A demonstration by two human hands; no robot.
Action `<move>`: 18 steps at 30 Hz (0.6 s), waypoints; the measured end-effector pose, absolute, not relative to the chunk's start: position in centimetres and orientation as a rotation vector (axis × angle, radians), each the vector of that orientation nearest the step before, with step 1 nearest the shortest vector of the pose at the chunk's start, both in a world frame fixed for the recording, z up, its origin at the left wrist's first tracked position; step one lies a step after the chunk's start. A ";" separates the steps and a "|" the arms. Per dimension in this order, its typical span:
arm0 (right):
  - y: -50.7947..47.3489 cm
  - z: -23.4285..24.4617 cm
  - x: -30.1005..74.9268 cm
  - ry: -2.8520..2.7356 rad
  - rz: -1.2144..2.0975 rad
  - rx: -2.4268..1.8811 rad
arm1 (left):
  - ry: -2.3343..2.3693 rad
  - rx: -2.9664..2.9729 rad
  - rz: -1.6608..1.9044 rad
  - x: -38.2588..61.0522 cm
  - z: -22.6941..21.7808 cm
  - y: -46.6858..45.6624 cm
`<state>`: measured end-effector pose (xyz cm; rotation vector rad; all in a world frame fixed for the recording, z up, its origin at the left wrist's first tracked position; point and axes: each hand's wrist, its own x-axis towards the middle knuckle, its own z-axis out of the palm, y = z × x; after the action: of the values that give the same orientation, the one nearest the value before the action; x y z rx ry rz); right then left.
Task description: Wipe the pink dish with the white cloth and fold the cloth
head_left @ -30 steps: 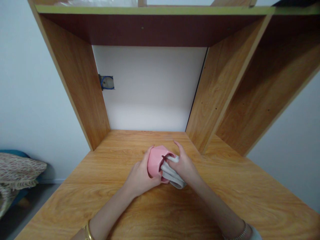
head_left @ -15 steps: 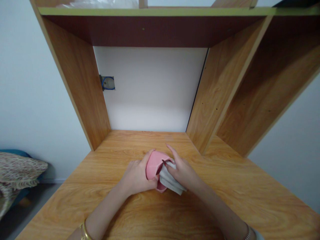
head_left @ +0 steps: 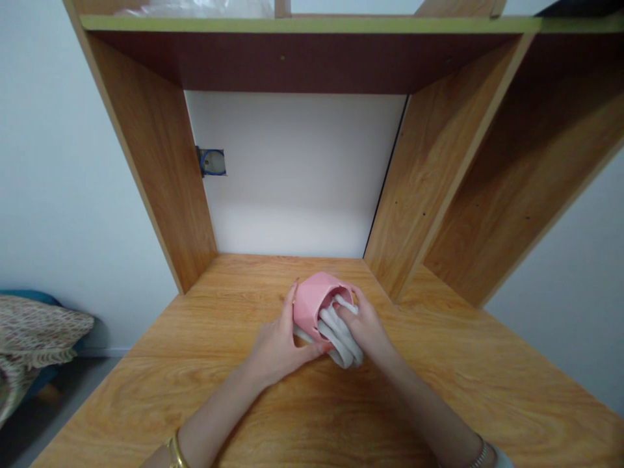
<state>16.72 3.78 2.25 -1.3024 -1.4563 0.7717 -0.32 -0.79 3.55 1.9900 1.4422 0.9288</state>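
Observation:
A pink faceted pot [head_left: 312,298] lies tilted in my hands, its opening turned to the right and toward me. My left hand [head_left: 283,344] wraps its left side, with the thumb along the lower rim. A light grey cloth [head_left: 341,338] is partly stuffed in the opening and hangs out over the rim. My right hand [head_left: 363,325] pinches the cloth against the right rim, thumb at the opening and fingers round the outside. A bit of cloth also shows under the pot, near my left palm. The inside of the pot is mostly hidden.
Beneath my hands is a wooden desk [head_left: 234,422]. Upright wooden panels [head_left: 151,149] and a shelf [head_left: 302,25] with a plastic bag [head_left: 205,8] frame the back. An open wall socket box [head_left: 212,162] sits at the left. A patterned cloth [head_left: 39,325] drapes something at the far left.
The pot has risen slightly and moved right, and its opening shows more. My right hand has closed in on the rim, and the cloth is bunched differently in the opening.

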 end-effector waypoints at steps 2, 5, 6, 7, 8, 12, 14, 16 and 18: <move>3.9 2.0 16.7 -1.421 0.814 -1.258 | 1.376 1.934 0.970 0.3 3.1 -0.9; 3.8 2.0 16.4 -1.413 0.861 -1.244 | 1.333 1.888 1.073 0.7 2.6 -0.9; 3.7 2.1 16.2 -1.416 0.878 -1.253 | 1.329 1.885 1.100 0.7 2.5 -0.8; 3.7 2.1 16.1 -1.420 0.897 -1.271 | 1.325 1.881 1.113 0.6 2.5 -0.7; 3.6 2.2 16.0 -1.424 0.915 -1.294 | 1.324 1.873 1.114 0.6 2.4 -0.6; 3.7 2.3 16.1 -1.481 0.893 -1.393 | 1.379 1.879 1.078 0.1 2.6 -0.3; 3.7 2.4 16.4 -1.541 0.821 -1.441 | 1.446 1.954 1.087 -0.2 2.9 -0.4; 3.7 2.6 16.5 -1.607 0.720 -1.493 | 1.538 2.051 1.039 -0.4 3.3 -0.6; 3.4 3.0 16.6 -1.677 0.623 -1.541 | 1.630 2.139 0.922 -0.6 3.6 -0.8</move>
<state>16.58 3.43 2.95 -1.5407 -1.6771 0.6226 -0.58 -0.76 3.61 2.1387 1.6304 0.9219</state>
